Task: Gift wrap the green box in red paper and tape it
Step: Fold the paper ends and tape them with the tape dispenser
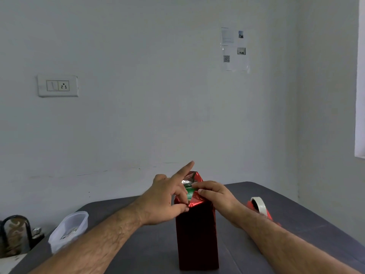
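Observation:
The box stands upright on the dark table [138, 244], its sides covered in shiny red paper [197, 238]. At its top a strip of the green box [190, 192] shows between loose red flaps. My left hand [167, 196] pinches the left flap at the top edge, index finger pointing up and away. My right hand [215, 194] presses the right flap down with its fingertips. A roll of clear tape [258, 205] lies on the table to the right, on a scrap of red paper [271, 216], partly hidden behind my right forearm.
A translucent plastic container [69, 230] sits at the table's left edge. A bag with a dark handle [13, 234] stands beyond it at far left. The wall behind carries a switch plate [57, 85] and taped sheets [235, 49].

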The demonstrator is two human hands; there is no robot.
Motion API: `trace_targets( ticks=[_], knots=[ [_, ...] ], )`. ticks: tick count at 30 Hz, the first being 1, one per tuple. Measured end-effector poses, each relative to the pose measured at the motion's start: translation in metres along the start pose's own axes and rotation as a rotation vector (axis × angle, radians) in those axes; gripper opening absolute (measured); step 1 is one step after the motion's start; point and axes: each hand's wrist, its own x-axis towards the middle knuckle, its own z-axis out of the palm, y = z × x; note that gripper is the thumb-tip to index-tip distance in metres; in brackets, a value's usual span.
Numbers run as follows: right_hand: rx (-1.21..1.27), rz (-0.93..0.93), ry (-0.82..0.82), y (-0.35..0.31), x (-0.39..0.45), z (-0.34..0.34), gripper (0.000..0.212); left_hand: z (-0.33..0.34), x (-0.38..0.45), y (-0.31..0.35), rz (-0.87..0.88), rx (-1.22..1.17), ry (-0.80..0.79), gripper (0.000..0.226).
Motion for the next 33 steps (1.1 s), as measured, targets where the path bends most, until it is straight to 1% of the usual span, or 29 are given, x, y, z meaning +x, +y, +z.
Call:
trace_targets(
  ticks=[1, 3, 5, 7, 9, 10, 11, 13, 14, 15, 16, 19, 20, 23, 26, 28, 30, 32, 33],
  knots=[
    [0.003, 0.016, -0.017, -0.001, 0.000, 0.000, 0.024, -0.001, -0.001, 0.001, 0.009, -0.003, 0.006, 0.121],
    [-0.009, 0.000, -0.049, -0.001, 0.000, 0.000, 0.031, -0.006, 0.000, 0.004, 0.044, -0.090, 0.078, 0.116],
    [0.010, -0.051, -0.065, -0.001, -0.003, -0.001, 0.041, -0.012, 0.004, 0.006, 0.058, -0.258, 0.190, 0.101],
    [0.035, -0.091, -0.013, 0.002, -0.005, -0.002, 0.057, -0.020, 0.012, 0.008, 0.006, -0.400, 0.260, 0.079],
    [0.003, -0.088, 0.097, 0.006, -0.005, -0.005, 0.076, -0.029, 0.024, 0.011, -0.070, -0.522, 0.240, 0.060],
    [-0.012, -0.089, 0.133, 0.008, -0.005, -0.005, 0.080, -0.033, 0.031, 0.012, -0.099, -0.556, 0.213, 0.053],
    [-0.019, -0.092, 0.145, 0.011, -0.004, -0.007, 0.077, -0.036, 0.036, 0.014, -0.120, -0.558, 0.186, 0.047],
    [-0.014, -0.094, 0.133, 0.015, -0.002, -0.007, 0.052, -0.040, 0.045, 0.018, -0.139, -0.482, 0.125, 0.041],
    [-0.011, -0.100, 0.132, 0.015, -0.002, -0.005, 0.039, -0.040, 0.047, 0.020, -0.136, -0.436, 0.086, 0.041],
    [-0.014, -0.109, 0.134, 0.015, -0.002, -0.003, 0.031, -0.040, 0.047, 0.022, -0.129, -0.387, 0.041, 0.042],
    [-0.022, -0.116, 0.142, 0.014, -0.004, -0.003, 0.029, -0.038, 0.046, 0.024, -0.114, -0.342, -0.013, 0.047],
    [-0.072, -0.137, 0.151, 0.009, -0.009, 0.001, 0.030, -0.024, 0.034, 0.022, -0.063, -0.176, -0.183, 0.081],
    [-0.107, -0.141, 0.150, 0.007, -0.011, 0.002, 0.034, -0.019, 0.030, 0.019, -0.057, -0.117, -0.207, 0.089],
    [-0.151, -0.150, 0.140, 0.006, -0.015, 0.005, 0.047, -0.006, 0.018, 0.009, -0.055, -0.065, -0.165, 0.102],
    [-0.132, -0.137, 0.125, 0.002, -0.016, 0.008, 0.050, -0.005, 0.012, 0.004, -0.044, -0.152, -0.082, 0.102],
    [-0.096, -0.127, 0.113, 0.002, -0.017, 0.009, 0.052, -0.011, 0.012, 0.003, -0.023, -0.221, 0.029, 0.089],
    [-0.057, -0.105, 0.102, 0.002, -0.018, 0.009, 0.054, -0.020, 0.019, 0.005, -0.058, -0.361, 0.114, 0.061],
    [-0.019, -0.088, 0.089, 0.003, -0.019, 0.009, 0.057, -0.031, 0.032, 0.008, -0.166, -0.510, 0.094, 0.028],
    [-0.004, -0.080, 0.086, 0.004, -0.019, 0.008, 0.059, -0.036, 0.039, 0.010, -0.226, -0.535, 0.049, 0.021]
  ],
)
